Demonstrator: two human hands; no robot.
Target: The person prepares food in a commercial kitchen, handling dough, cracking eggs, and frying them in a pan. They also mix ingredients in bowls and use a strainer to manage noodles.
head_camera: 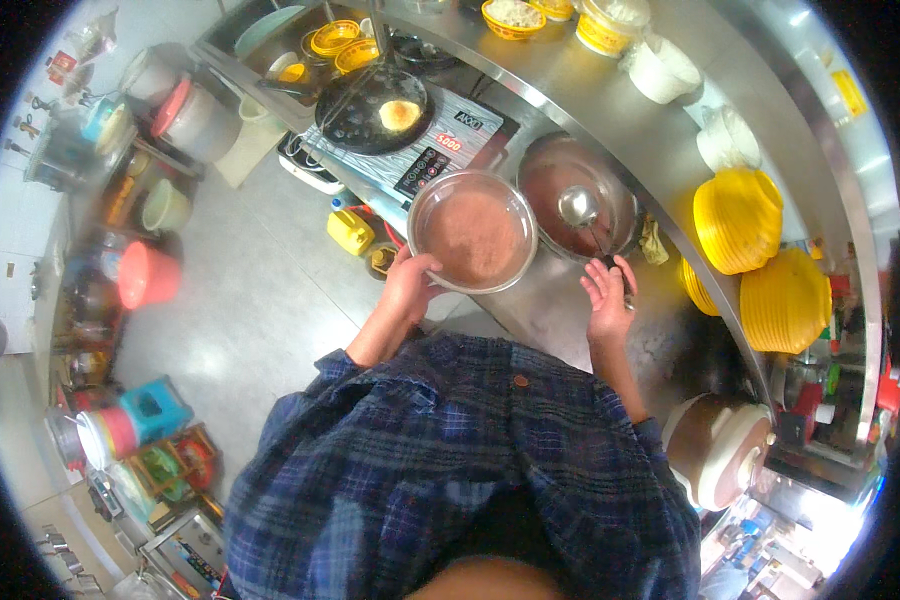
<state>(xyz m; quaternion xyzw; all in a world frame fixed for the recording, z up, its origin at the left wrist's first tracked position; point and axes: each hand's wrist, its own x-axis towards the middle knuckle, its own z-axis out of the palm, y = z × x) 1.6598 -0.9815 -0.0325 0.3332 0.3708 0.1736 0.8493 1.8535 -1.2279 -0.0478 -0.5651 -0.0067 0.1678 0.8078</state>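
My left hand point(412, 279) grips the near-left rim of a round bowl point(526, 259) holding a smooth reddish-brown mixture point(474, 232). Right of it, a wide metal pot point(534, 169) contains a similar brown liquid. My right hand point(607, 289) has its fingers around the dark handle of a metal ladle point(578, 206), whose round head rests over the pot's contents. Beyond the bowl, a black frying pan point(345, 127) with a small egg-like yellow-white piece of food point(400, 115) stands on an induction cooktop point(457, 124).
A steel shelf point(570, 82) curves above the counter, bearing stacked yellow bowls point(739, 221) and white tubs point(664, 69). A lidded cooker point(720, 450) stands at my right. On the left floor side are a yellow jug point(349, 231) and a pink bucket point(150, 274).
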